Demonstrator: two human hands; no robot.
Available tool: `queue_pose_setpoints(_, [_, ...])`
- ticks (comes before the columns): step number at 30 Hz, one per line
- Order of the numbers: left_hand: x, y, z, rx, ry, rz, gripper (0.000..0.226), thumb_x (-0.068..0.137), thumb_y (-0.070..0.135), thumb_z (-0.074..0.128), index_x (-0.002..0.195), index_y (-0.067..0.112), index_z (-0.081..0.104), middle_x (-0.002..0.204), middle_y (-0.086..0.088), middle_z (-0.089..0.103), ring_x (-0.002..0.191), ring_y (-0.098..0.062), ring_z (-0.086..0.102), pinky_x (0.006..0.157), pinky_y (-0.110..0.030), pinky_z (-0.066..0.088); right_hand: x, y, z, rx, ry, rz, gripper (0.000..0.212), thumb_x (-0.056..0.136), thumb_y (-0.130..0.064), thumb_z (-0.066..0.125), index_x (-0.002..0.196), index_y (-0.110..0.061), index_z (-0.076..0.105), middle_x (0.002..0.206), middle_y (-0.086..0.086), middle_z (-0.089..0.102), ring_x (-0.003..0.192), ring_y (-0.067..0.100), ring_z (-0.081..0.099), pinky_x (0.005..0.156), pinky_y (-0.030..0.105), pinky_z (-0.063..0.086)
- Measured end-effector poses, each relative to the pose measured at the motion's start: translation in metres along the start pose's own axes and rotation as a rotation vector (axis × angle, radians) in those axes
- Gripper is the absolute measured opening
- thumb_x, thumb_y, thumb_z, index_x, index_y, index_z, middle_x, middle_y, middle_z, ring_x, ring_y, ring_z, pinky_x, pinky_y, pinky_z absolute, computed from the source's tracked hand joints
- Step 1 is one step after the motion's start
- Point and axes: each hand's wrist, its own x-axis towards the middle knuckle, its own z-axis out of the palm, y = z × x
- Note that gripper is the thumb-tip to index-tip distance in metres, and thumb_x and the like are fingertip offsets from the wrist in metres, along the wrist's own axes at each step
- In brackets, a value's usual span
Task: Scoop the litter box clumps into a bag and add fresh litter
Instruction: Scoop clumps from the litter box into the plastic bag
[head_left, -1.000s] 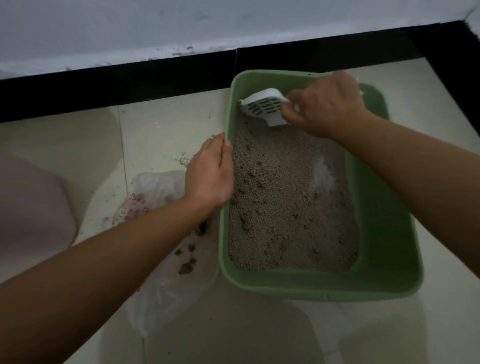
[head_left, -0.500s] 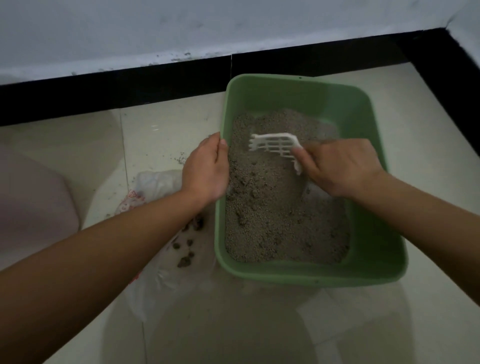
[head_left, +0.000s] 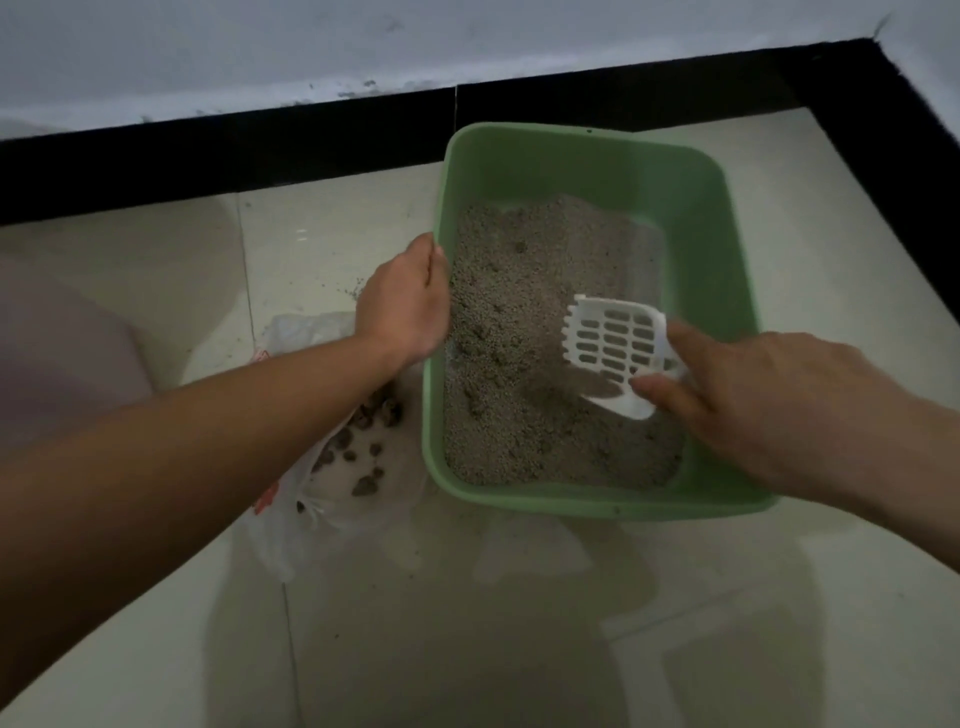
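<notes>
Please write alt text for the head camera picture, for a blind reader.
A right hand holds a white slotted scoop over grey litter in a green litter box, while the left hand grips its left rim. A plastic bag holding dark clumps lies on the floor beside the box.

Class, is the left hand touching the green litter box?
Touching. The head view shows the left hand gripping the litter box rim, fingers curled over it.
</notes>
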Motion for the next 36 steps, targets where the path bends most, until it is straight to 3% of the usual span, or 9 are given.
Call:
queue_pose_setpoints(2, [0.001,-0.001,0.000,0.010,-0.002,0.005,0.029,0.107,0.032,0.027,0.094,0.016,0.048,0.071,0.001,0.053,0.061,-0.014,0.050,0.054,-0.030,0.032,-0.004,-0.006,0.004,0.163,-0.156,-0.025,0.045,0.100,-0.060,0.025,0.123,-0.025,0.043,0.097,0.004,0.065,0.072,0.019,0.057,0.069,0.031,0.050])
queue_pose_setpoints(5, [0.001,-0.001,0.001,-0.005,-0.010,-0.004,0.031,0.107,0.032,0.027,0.093,0.014,0.049,0.070,-0.001,0.053,0.061,-0.016,0.051,0.058,-0.031,0.033,0.003,-0.019,0.022,0.536,-0.386,-0.016,0.046,0.101,-0.057,0.035,0.104,-0.016,0.057,0.085,0.006,0.063,0.050,0.015,0.062,0.045,0.025,0.049])
queue_pose_setpoints(7, [0.000,0.000,0.000,-0.014,-0.012,-0.010,0.031,0.107,0.032,0.027,0.094,0.014,0.049,0.070,-0.001,0.053,0.060,-0.016,0.051,0.058,-0.031,0.032,0.007,-0.028,0.040,0.733,-0.412,0.036,0.050,0.100,-0.056,0.038,0.098,-0.011,0.061,0.081,0.009,0.063,0.048,0.023,0.060,0.043,0.028,0.049])
queue_pose_setpoints(13, [0.001,0.000,0.002,-0.037,-0.017,-0.024,0.032,0.107,0.032,0.028,0.096,0.013,0.050,0.071,-0.002,0.054,0.061,-0.017,0.050,0.057,-0.032,0.032,0.024,-0.053,0.060,1.064,-0.427,0.101,0.053,0.102,-0.051,0.039,0.099,-0.002,0.062,0.078,0.013,0.058,0.053,0.022,0.050,0.047,0.029,0.043])
queue_pose_setpoints(17, [0.001,-0.002,0.002,-0.061,-0.012,-0.022,0.032,0.107,0.031,0.028,0.099,0.013,0.052,0.071,-0.002,0.054,0.060,-0.016,0.050,0.057,-0.032,0.032,0.045,-0.067,0.065,1.071,-0.368,0.095,0.047,0.104,-0.051,0.035,0.082,-0.015,0.055,0.073,0.007,0.053,0.058,0.017,0.047,0.056,0.031,0.038])
queue_pose_setpoints(21, [0.001,-0.003,0.003,-0.076,-0.004,-0.017,0.030,0.107,0.030,0.029,0.099,0.013,0.052,0.069,-0.001,0.053,0.058,-0.015,0.048,0.057,-0.031,0.032,0.057,-0.073,0.076,1.054,-0.256,0.149,0.054,0.104,-0.054,0.030,0.073,-0.015,0.052,0.066,0.005,0.053,0.056,0.018,0.049,0.060,0.031,0.040])
queue_pose_setpoints(28, [0.003,-0.006,0.006,-0.112,0.010,-0.007,0.032,0.107,0.031,0.030,0.104,0.012,0.055,0.068,0.001,0.052,0.058,-0.015,0.047,0.058,-0.031,0.034,0.091,-0.083,0.092,1.083,-0.001,0.132,0.054,0.103,-0.056,0.028,0.104,-0.011,0.057,0.092,0.005,0.060,0.086,0.022,0.057,0.075,0.035,0.044])
queue_pose_setpoints(32, [0.003,-0.008,0.006,-0.115,0.017,0.004,0.031,0.107,0.032,0.030,0.103,0.014,0.055,0.069,0.004,0.051,0.061,-0.019,0.049,0.060,-0.033,0.037,0.093,-0.074,0.098,1.019,0.109,-0.006,0.040,0.100,-0.059,0.035,0.087,-0.022,0.045,0.082,-0.001,0.058,0.075,0.015,0.056,0.067,0.035,0.045])
queue_pose_setpoints(36, [0.003,-0.007,0.006,-0.108,0.013,0.006,0.031,0.107,0.032,0.030,0.101,0.015,0.054,0.067,0.004,0.050,0.058,-0.014,0.047,0.058,-0.031,0.033,0.100,-0.059,0.105,1.050,0.112,-0.029,0.045,0.100,-0.058,0.038,0.087,-0.017,0.051,0.077,-0.003,0.055,0.071,0.013,0.053,0.064,0.034,0.042])
